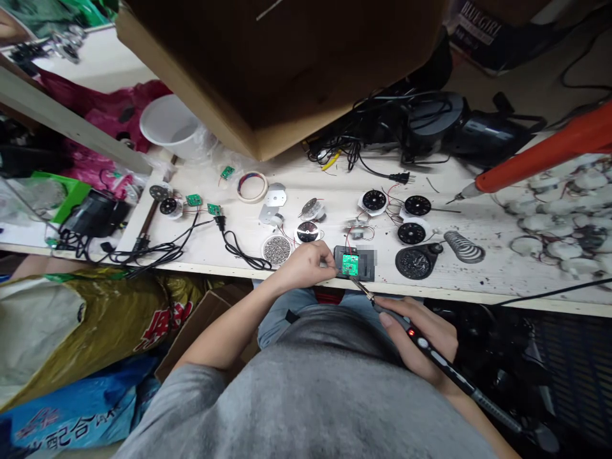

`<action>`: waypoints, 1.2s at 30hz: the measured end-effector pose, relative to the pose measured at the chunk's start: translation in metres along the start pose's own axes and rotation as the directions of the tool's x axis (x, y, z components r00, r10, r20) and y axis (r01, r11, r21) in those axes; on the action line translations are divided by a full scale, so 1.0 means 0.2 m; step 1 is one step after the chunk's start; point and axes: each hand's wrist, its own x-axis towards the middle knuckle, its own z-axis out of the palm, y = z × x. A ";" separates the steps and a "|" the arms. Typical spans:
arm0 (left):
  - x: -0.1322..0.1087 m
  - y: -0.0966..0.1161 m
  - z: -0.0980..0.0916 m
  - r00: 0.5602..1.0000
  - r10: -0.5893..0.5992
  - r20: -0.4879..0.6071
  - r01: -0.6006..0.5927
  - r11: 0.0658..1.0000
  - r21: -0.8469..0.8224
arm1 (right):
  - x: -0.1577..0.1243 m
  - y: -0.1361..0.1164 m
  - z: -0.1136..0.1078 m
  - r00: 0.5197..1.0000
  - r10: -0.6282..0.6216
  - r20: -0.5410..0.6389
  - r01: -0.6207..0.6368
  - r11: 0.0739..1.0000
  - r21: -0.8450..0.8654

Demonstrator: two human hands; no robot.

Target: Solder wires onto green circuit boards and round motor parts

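Because the grey-and-black pen-shaped soldering iron (pixel 422 343) points its metal tip at the lower edge of the small square green circuit board (pixel 350 264), a slip could, I judge, scorch the board or burn nearby fingers; the board lies on a flat black block (pixel 340 258) at the near edge of the white wooden bench (pixel 478 280), so a nudge might shift it; the right hand (pixel 425 331) grips the iron pen-fashion, slanting in from below that edge; the left hand (pixel 313 262) curls narrowly at the block's left side; whether it pinches anything, I cannot tell.
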 end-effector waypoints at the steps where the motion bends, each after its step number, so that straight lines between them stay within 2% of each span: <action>1: 0.00 0.00 0.00 1.000 0.002 0.000 -0.001 1.000 0.006 | 0.00 0.00 0.00 1.000 0.003 0.000 -0.003 1.000 -0.008; 4: 0.00 0.01 -0.01 1.000 0.002 0.008 -0.002 1.000 0.023 | -0.01 0.02 0.01 1.000 0.005 0.020 -0.005 0.999 -0.032; 10: 0.01 0.03 -0.01 1.000 0.019 0.006 -0.019 0.997 0.076 | 0.00 0.04 0.01 0.997 -0.077 0.017 0.077 0.997 -0.013; 20: 0.01 0.04 -0.02 0.999 0.022 0.043 -0.027 0.991 0.132 | 0.02 0.03 0.01 0.995 -0.091 0.042 0.091 0.996 -0.009; 27: 0.01 0.07 -0.03 0.998 0.010 0.060 -0.020 0.987 0.162 | 0.02 0.01 0.04 0.992 -0.129 -0.003 0.129 0.991 -0.015; 33: 0.02 0.10 -0.04 0.996 -0.012 0.087 -0.007 0.976 0.219 | 0.05 0.03 0.02 0.975 -0.216 0.057 0.217 0.976 -0.020; 36: 0.02 0.10 -0.04 0.996 -0.009 0.094 -0.013 0.973 0.229 | 0.07 0.03 0.00 0.977 -0.193 0.086 0.195 0.981 -0.015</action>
